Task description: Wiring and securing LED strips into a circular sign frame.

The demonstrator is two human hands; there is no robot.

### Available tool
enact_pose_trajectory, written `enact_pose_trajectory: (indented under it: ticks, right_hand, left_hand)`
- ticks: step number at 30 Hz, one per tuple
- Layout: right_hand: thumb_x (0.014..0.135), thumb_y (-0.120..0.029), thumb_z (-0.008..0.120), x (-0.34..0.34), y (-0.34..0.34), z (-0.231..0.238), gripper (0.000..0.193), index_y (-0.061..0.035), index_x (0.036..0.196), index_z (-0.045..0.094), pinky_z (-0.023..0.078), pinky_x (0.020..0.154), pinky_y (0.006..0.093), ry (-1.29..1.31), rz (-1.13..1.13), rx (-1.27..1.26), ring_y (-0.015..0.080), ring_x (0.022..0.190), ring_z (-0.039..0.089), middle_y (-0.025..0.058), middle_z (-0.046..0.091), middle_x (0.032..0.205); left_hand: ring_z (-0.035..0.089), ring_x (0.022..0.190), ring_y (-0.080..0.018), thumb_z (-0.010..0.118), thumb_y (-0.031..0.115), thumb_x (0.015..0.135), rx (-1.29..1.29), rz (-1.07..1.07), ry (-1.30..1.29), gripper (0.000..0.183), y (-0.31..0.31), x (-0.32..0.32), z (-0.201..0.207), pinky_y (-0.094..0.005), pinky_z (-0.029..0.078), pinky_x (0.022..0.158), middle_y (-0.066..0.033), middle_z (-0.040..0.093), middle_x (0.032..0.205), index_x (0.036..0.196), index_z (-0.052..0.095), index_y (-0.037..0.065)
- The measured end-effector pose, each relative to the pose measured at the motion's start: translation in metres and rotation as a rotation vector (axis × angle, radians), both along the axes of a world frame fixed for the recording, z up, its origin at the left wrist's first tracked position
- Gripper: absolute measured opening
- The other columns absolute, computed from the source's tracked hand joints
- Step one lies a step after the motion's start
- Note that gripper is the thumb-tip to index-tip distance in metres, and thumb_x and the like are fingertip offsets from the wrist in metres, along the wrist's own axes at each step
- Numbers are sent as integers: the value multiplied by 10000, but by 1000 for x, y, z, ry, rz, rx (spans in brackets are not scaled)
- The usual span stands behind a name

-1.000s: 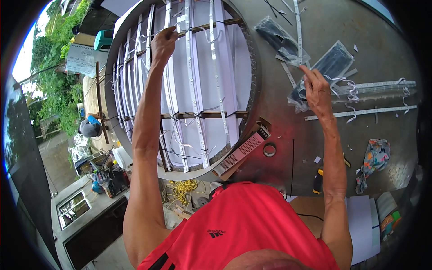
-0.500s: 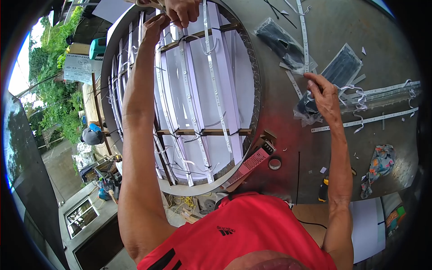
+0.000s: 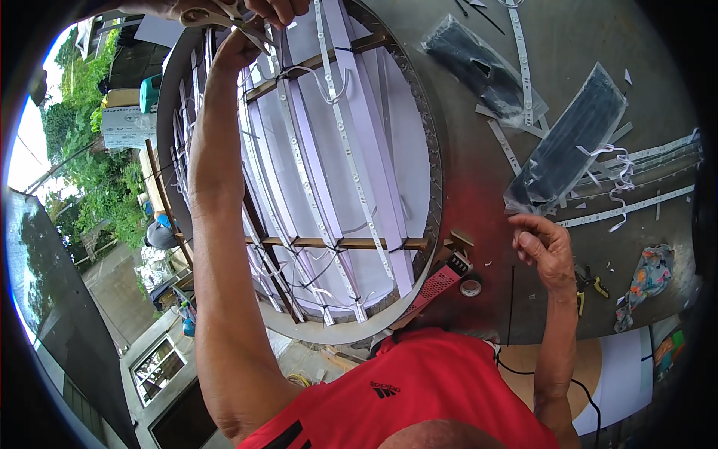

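Grey metal table (image 3: 456, 135) had a red-stained patch. On it: two clear bags (image 3: 574, 138) of black strips, loose LED strips (image 3: 630, 207), tape roll (image 3: 470, 294), yellow-handled pliers (image 3: 600, 286), floral cloth (image 3: 646, 278).

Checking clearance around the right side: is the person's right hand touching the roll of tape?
Apart. The head view shows reddish-stained table surface plainly between the right hand and the roll of tape.

Co-worker's hand (image 3: 277, 10) & loose LED strip (image 3: 523, 67) cut off @ top edge; L grip (image 3: 241, 49) pt. hidden nr scissors (image 3: 238, 22), hold unclear.
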State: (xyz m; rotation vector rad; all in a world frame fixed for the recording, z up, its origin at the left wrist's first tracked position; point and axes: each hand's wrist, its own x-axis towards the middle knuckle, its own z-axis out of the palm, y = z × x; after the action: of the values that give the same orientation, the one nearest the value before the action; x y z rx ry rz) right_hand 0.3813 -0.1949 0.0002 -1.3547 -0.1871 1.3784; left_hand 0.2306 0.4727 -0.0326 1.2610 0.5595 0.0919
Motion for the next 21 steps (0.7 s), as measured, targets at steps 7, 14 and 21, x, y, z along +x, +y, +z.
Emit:
enact_pose_trajectory:
  ticks: [7, 14, 21]
  right_hand:
    - [919, -186, 668, 3, 3, -4, 306, 12, 1153, 661, 391, 525, 189, 53, 19, 38, 54, 645, 526, 29, 625, 779]
    - [912, -220, 685, 3, 5, -13, 325, 10, 1142, 669, 409, 556, 197, 44, 8, 5, 55, 656, 535, 28, 634, 783]
    - [915, -213, 682, 6, 3, -18, 316, -5, 1151, 670, 412, 567, 199, 96, 9, -50, 58, 669, 545, 23, 648, 796]
  left_hand:
    - [483, 549, -28, 657, 275, 935, -480, -225, 114, 289, 72, -16, 28, -167, 355, 431, 34, 565, 873, 1166, 595, 113]
    - [369, 408, 9, 569, 244, 1009, -395, 310, 322, 214, -7, 21, 23, -158, 256, 337, 94, 449, 528, 1216, 614, 215]
    - [404, 408, 29, 544, 269, 1019, -408, 186, 301, 256, 7, 25, 8, -129, 332, 308, -160, 693, 1076, 1127, 587, 40]
